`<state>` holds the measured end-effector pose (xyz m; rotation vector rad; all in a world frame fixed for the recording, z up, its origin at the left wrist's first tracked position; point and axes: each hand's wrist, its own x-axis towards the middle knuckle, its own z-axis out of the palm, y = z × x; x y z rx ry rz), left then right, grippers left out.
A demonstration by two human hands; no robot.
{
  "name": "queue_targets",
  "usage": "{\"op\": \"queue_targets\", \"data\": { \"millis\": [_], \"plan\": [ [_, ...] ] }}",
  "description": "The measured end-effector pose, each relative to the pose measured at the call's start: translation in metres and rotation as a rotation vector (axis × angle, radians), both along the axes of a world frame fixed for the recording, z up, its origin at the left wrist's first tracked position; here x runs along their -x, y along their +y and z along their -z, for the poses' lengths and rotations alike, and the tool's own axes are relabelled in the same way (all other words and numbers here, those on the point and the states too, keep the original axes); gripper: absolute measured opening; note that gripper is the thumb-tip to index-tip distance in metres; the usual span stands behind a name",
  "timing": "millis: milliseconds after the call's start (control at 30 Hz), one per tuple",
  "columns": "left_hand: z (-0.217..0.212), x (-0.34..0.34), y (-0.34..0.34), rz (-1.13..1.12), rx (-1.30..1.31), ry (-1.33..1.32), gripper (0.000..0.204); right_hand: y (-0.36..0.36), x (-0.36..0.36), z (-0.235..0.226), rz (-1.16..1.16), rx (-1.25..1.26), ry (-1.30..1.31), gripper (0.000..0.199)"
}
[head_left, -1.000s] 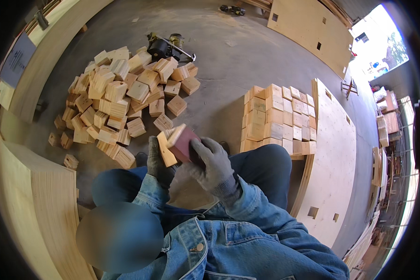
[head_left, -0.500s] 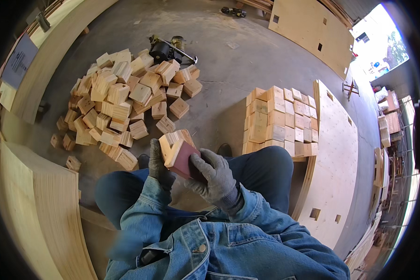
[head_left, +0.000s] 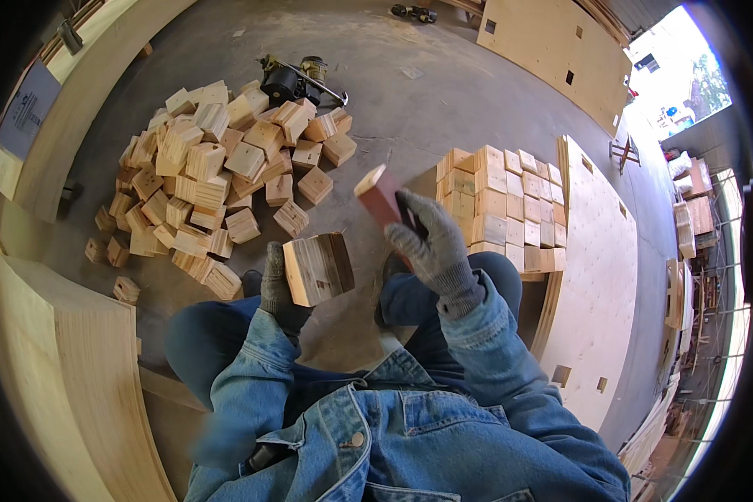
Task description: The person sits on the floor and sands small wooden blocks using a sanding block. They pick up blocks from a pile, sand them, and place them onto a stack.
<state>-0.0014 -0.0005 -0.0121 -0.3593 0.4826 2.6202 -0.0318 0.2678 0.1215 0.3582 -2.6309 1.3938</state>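
In its grey glove, my left hand [head_left: 279,293] grips a laminated wooden block [head_left: 318,269] above my lap, fingers along its left side. Dark streaks mark the block's right part. My right hand [head_left: 435,251], gloved too, is raised to the right and closed round a sanding block [head_left: 382,199], a piece of wood faced with reddish-brown sandpaper. The sanding block is tilted and apart from the wooden block. Beyond my left hand lies a loose heap of wooden blocks [head_left: 205,159]. Past my right hand rises a neat stack of similar blocks [head_left: 510,197].
A black and olive power tool [head_left: 291,82] lies behind the heap. Plywood sheets with square cut-outs [head_left: 598,276] lie on the right, and another panel [head_left: 552,50] stands far back. A thick plywood stack [head_left: 75,335] is close on my left.
My right hand has lifted the sanding block off the wooden block and moved it up and to the right. My left hand has turned the wooden block, showing its streaked side.
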Motion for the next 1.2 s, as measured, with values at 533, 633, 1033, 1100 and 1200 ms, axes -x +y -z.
{"op": "queue_targets", "data": {
  "millis": [533, 633, 1033, 1100, 1200],
  "plan": [
    [-0.005, -0.01, -0.001, 0.285, 0.019, 0.116, 0.091, 0.009, 0.011, -0.014, -0.213, -0.165, -0.113, 0.06],
    [-0.011, -0.008, -0.002, 0.288, 0.014, 0.077, 0.091, 0.017, 0.008, -0.024, -0.234, -0.066, -0.147, 0.06],
    [-0.014, -0.009, -0.005, 0.296, 0.015, 0.106, 0.088, 0.019, 0.01, -0.042, -0.488, -0.151, -0.177, 0.059],
    [-0.005, -0.012, -0.005, 0.317, 0.005, 0.078, 0.089, 0.015, 0.011, -0.043, -0.474, -0.199, -0.211, 0.059],
    [-0.004, -0.012, -0.003, 0.353, -0.036, 0.036, 0.09, 0.017, 0.019, -0.036, -0.469, -0.368, -0.236, 0.062]
  ]
}}
